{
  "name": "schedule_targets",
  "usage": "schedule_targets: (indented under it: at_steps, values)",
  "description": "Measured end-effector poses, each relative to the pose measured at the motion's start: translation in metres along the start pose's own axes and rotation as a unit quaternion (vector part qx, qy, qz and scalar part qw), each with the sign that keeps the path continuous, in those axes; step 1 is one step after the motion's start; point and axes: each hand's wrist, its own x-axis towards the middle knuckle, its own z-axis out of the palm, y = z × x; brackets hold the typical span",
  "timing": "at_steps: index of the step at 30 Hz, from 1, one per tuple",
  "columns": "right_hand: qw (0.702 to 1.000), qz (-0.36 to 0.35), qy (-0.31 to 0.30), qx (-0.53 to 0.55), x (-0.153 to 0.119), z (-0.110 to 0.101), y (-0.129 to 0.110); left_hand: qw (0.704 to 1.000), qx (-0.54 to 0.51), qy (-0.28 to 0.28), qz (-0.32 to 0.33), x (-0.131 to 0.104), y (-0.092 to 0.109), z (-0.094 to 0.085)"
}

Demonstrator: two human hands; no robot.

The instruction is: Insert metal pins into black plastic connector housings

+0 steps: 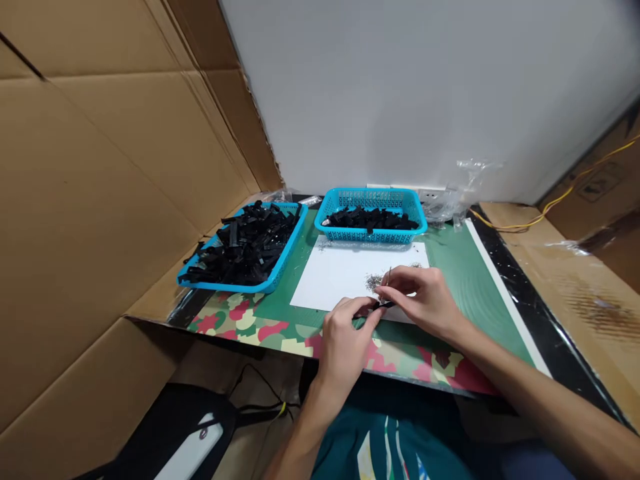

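Observation:
My left hand pinches a small black strip between thumb and fingers, low over the front part of a white sheet. Close beside it, my right hand is closed on a thin, pale metal tool, upright and mostly hidden by the fingers. Its tip is near the strip; whether they touch I cannot tell. Just behind the hands, a small heap of tiny metallic bits lies on the sheet, with more bits partly behind my right hand.
A blue basket heaped with black strips stands at the left. Another blue basket, holding fewer black pieces, is behind the sheet. Clear plastic bags lie at the back right. Cardboard walls the left side; a yellow cable runs at right.

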Motion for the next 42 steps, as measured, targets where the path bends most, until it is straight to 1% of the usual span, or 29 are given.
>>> schedule_targets:
  at_steps: [2, 3, 5, 6, 8, 9, 10, 12, 13, 15, 18, 20, 23, 27, 29, 30, 33, 35, 36, 39, 42]
  values:
    - [0.995, 0.002, 0.093, 0.037, 0.003, -0.005, 0.002, 1.0, -0.024, 0.017, -0.009, 0.009, 0.002, -0.006]
    - [0.989, -0.001, 0.142, 0.044, 0.005, -0.009, 0.004, 0.999, -0.025, 0.033, -0.003, 0.019, 0.003, -0.011]
    - [0.976, -0.008, 0.216, 0.039, 0.008, -0.017, 0.009, 0.996, 0.002, 0.085, 0.027, 0.047, 0.004, -0.023]
    - [0.972, -0.012, 0.234, 0.03, 0.009, -0.021, 0.013, 0.991, 0.02, 0.121, 0.049, 0.067, 0.004, -0.03]
    - [0.973, -0.023, 0.231, 0.003, 0.011, -0.026, 0.02, 0.98, 0.082, 0.165, 0.074, 0.112, 0.002, -0.042]
    - [0.975, -0.031, 0.219, -0.012, 0.011, -0.027, 0.023, 0.975, 0.131, 0.164, 0.069, 0.135, -0.001, -0.047]
    - [0.977, -0.037, 0.206, -0.026, 0.011, -0.027, 0.026, 0.971, 0.178, 0.151, 0.054, 0.158, -0.003, -0.05]
    - [0.982, -0.044, 0.179, -0.046, 0.011, -0.025, 0.03, 0.97, 0.201, 0.127, 0.044, 0.194, -0.009, -0.054]
    - [0.984, -0.044, 0.165, -0.055, 0.011, -0.024, 0.031, 0.971, 0.21, 0.107, 0.041, 0.208, -0.013, -0.055]
    - [0.987, -0.042, 0.14, -0.071, 0.011, -0.022, 0.032, 0.971, 0.227, 0.065, 0.036, 0.223, -0.019, -0.055]
    - [0.988, -0.04, 0.119, -0.088, 0.011, -0.023, 0.032, 0.968, 0.249, 0.011, 0.028, 0.227, -0.028, -0.061]
    - [0.988, -0.037, 0.117, -0.09, 0.011, -0.025, 0.033, 0.965, 0.263, -0.006, 0.017, 0.225, -0.034, -0.073]
    - [0.988, -0.028, 0.125, -0.083, 0.011, -0.03, 0.033, 0.953, 0.303, -0.013, -0.008, 0.223, -0.042, -0.104]
    - [0.986, 0.006, 0.147, -0.082, 0.014, -0.038, 0.033, 0.923, 0.38, -0.017, -0.054, 0.222, -0.054, -0.153]
    - [0.984, 0.024, 0.157, -0.078, 0.016, -0.041, 0.033, 0.909, 0.409, -0.025, -0.071, 0.22, -0.061, -0.17]
    - [0.984, 0.034, 0.162, -0.071, 0.017, -0.044, 0.034, 0.904, 0.419, -0.032, -0.075, 0.219, -0.065, -0.176]
    - [0.983, 0.069, 0.162, -0.049, 0.022, -0.054, 0.039, 0.897, 0.432, -0.056, -0.077, 0.212, -0.075, -0.182]
    - [0.984, 0.096, 0.138, -0.064, 0.025, -0.063, 0.046, 0.897, 0.431, -0.064, -0.073, 0.208, -0.08, -0.182]
    - [0.983, 0.11, 0.117, -0.088, 0.026, -0.068, 0.05, 0.898, 0.429, -0.065, -0.071, 0.206, -0.082, -0.182]
    - [0.973, 0.135, 0.048, -0.183, 0.029, -0.081, 0.062, 0.907, 0.415, -0.053, -0.06, 0.202, -0.085, -0.183]
    - [0.968, 0.142, 0.006, -0.206, 0.03, -0.089, 0.07, 0.917, 0.396, -0.014, -0.052, 0.199, -0.083, -0.188]
